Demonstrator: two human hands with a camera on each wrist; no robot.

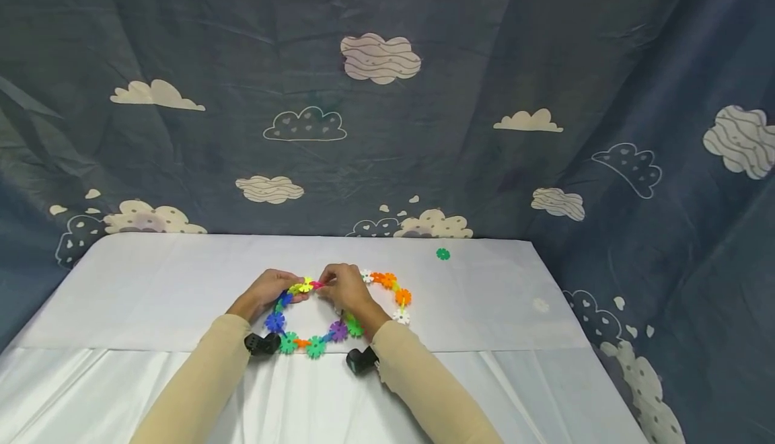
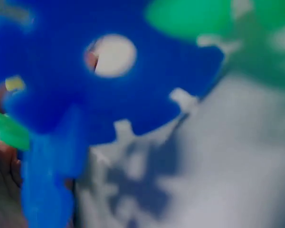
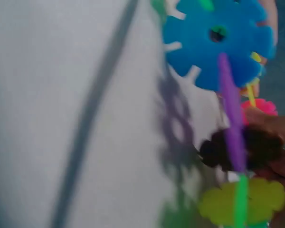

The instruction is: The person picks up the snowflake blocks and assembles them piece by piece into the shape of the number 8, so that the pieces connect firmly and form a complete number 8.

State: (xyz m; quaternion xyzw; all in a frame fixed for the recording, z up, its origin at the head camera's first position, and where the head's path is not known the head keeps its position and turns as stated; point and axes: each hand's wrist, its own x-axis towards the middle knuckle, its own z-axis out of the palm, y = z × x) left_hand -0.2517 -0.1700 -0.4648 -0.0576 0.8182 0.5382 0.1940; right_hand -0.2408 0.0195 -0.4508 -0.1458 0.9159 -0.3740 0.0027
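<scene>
A chain of colourful notched plastic interlocking discs [image 1: 275, 322] curves into a loop in the head view. My left hand [image 1: 269, 288] holds the chain at its upper left, by the yellow and blue discs. Beside it my right hand [image 1: 347, 289] pinches a pink disc [image 1: 317, 284], close against a yellow disc [image 1: 306, 284]. The left wrist view is filled by a blurred blue disc [image 2: 156, 71] with a round hole. In the right wrist view, a light blue disc [image 3: 218, 52] and a purple disc [image 3: 233, 118] hang near the right hand, partly hiding its fingers.
More of the discs, orange [image 1: 403, 297] and white [image 1: 401, 317], curve round to the right of my right hand. A single green disc [image 1: 443, 254] lies near the back of the white table [image 1: 484, 309]. Behind stands a dark cloud-patterned curtain [image 1: 424, 161].
</scene>
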